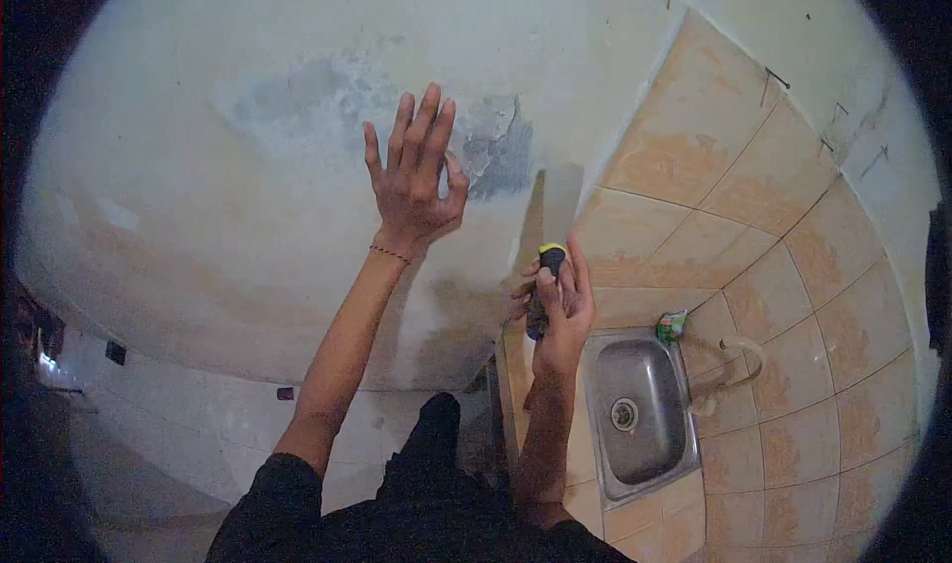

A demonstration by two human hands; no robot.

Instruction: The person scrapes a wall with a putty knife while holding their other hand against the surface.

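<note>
My left hand (415,188) is raised at the wall (228,285), its fingers stretched out and spread. It overlaps a grey patch of damaged plaster (504,152) with a ragged, flaking edge just right of the thumb. Lower and to the right, my right hand (565,315) is closed around the black and yellow handle of a putty knife (562,194). The wide, flat blade points up beside the tiled edge of the wall, and a dark shadow falls to its left.
A steel sink (645,414) is set into the tiled counter at the right. Near its back edge are a green packet (671,325) and a tap (744,350). Orange-patterned tiles (714,147) cover the right wall, and bent nails (776,77) stick out above them.
</note>
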